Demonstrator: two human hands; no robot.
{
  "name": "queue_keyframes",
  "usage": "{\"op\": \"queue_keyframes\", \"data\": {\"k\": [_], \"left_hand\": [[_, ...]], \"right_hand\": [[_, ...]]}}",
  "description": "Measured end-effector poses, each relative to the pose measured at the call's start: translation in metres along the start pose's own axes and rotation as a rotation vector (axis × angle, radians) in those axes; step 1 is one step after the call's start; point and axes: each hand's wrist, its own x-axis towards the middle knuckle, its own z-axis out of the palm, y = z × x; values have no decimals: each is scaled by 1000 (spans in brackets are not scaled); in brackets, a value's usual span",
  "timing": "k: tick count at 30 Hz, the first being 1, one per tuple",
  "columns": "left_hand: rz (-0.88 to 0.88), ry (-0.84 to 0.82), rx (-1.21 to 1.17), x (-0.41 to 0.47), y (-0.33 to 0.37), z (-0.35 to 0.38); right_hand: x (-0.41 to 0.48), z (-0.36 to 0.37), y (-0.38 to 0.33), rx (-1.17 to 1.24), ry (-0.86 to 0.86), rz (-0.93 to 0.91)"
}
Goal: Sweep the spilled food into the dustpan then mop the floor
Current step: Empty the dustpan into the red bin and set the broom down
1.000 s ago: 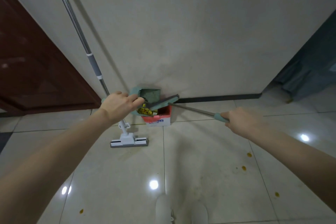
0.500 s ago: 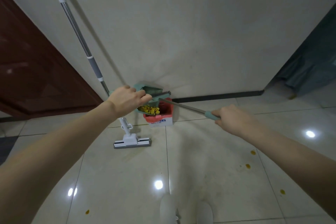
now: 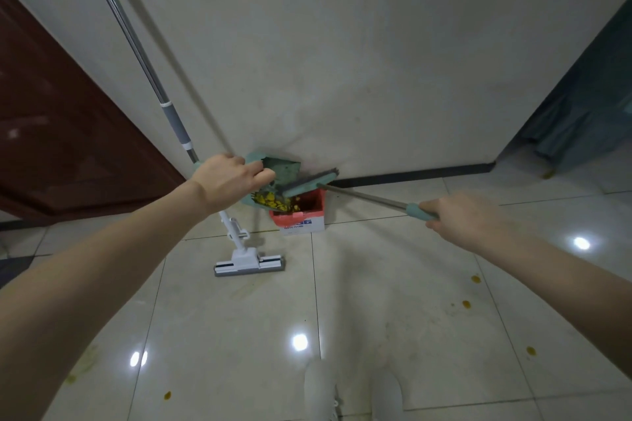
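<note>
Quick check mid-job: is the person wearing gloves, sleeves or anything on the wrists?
No. Both the left hand and right hand are ungloved. The left forearm and right forearm show no sleeves up to the frame edge, and no watch, band or ring is visible.

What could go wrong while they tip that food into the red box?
The red box is small, so yellow food pushed from the tilted dustpan by the broom may spill past it. The mop leaning on the wall beside the left hand could get knocked over. Orange spots underfoot might be slippery.
</note>
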Motion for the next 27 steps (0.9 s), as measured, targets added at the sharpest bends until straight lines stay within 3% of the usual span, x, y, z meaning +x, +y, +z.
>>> {"op": "queue_keyframes", "data": {"k": [9, 19, 27], "left_hand": [[134, 23, 122, 19, 0, -13], [151, 76, 87, 20, -8, -11], [162, 110, 66, 16, -5, -12]], "right_hand": [[-8, -1, -21, 177, -14, -19], [-10, 7, -12, 6, -22, 11], [-21, 1, 14, 55, -13, 45]]}}
